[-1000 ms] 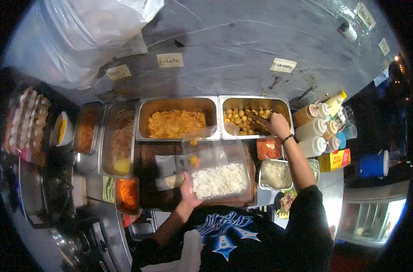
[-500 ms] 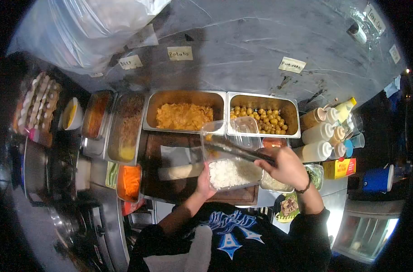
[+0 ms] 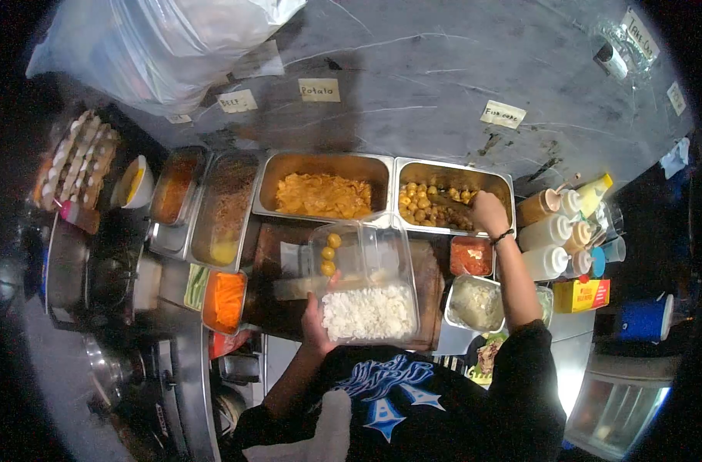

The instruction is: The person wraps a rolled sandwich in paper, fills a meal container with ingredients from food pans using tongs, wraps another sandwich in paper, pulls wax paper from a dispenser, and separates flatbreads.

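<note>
My left hand (image 3: pixel 315 327) grips the left edge of a clear plastic takeaway container (image 3: pixel 410 296). White rice (image 3: pixel 370 312) fills its near compartment, and three small round balls, like baby potatoes (image 3: pixel 329 256), lie in a row in the far left one. My right hand (image 3: pixel 488 214) is closed on dark tongs (image 3: pixel 448 200) and reaches into the steel pan (image 3: pixel 452 230) at the back right. More of the small potatoes sit in that pan; the tongs' tips are hard to make out among them.
Beside that pan stands another steel pan (image 3: pixel 324 158) of orange food. Squeeze bottles (image 3: pixel 546 231) and a yellow box (image 3: pixel 582 296) line the right. A brown cutting board (image 3: pixel 428 296) lies under the container. Shredded carrots (image 3: pixel 228 300) and egg trays (image 3: pixel 78 165) are on the left.
My right hand has moved from above the container to the potato pan with the tongs. Three potatoes now show in the container's far left compartment. The container sits slightly farther left.
</note>
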Action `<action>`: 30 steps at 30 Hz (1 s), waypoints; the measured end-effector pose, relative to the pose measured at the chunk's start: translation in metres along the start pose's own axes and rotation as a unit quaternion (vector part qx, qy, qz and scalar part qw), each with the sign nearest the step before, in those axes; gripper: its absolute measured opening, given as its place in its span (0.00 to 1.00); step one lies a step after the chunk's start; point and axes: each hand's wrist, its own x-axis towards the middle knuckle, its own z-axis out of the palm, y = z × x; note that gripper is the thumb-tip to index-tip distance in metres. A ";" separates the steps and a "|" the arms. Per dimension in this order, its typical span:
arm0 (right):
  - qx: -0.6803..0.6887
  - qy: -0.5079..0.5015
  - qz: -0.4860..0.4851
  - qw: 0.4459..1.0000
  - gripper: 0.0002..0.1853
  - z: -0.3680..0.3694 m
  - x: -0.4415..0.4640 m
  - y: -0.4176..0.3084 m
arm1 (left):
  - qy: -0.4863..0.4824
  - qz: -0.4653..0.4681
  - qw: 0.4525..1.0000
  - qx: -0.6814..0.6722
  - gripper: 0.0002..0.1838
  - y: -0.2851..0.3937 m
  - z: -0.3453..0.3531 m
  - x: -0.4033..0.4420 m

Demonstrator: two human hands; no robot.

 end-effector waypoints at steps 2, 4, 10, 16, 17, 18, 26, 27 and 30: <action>0.010 0.045 0.000 0.999 0.10 0.012 0.002 0.007 | 0.037 -0.020 0.996 -0.077 0.36 -0.004 -0.016 0.009; 0.008 0.090 -0.018 0.996 0.13 0.014 0.003 0.020 | 0.046 0.066 0.996 0.029 0.34 -0.009 -0.037 0.014; 0.194 -0.023 0.008 0.981 0.16 -0.108 -0.093 -0.078 | -0.035 0.058 0.993 -0.098 0.35 -0.005 -0.054 0.026; 0.182 -0.033 -0.152 0.971 0.21 -0.085 -0.127 -0.203 | -0.048 0.030 0.994 -0.094 0.37 0.029 -0.058 0.032; 0.135 -0.044 -0.145 0.979 0.20 -0.072 -0.125 -0.213 | -0.066 0.027 0.992 -0.101 0.37 0.036 -0.066 0.033; 0.133 -0.042 -0.145 0.980 0.20 -0.076 -0.127 -0.227 | -0.068 0.027 0.992 -0.102 0.37 0.044 -0.074 0.034; 0.101 -0.060 -0.103 0.988 0.11 -0.104 -0.153 -0.287 | -0.091 -0.041 0.989 -0.105 0.32 0.058 -0.142 0.050; 0.073 -0.069 -0.121 0.988 0.11 -0.094 -0.153 -0.290 | -0.097 -0.051 0.988 -0.107 0.32 0.063 -0.140 0.051; 0.049 -0.070 -0.120 0.989 0.11 -0.096 -0.159 -0.304 | -0.088 -0.058 0.990 -0.093 0.33 0.071 -0.135 0.054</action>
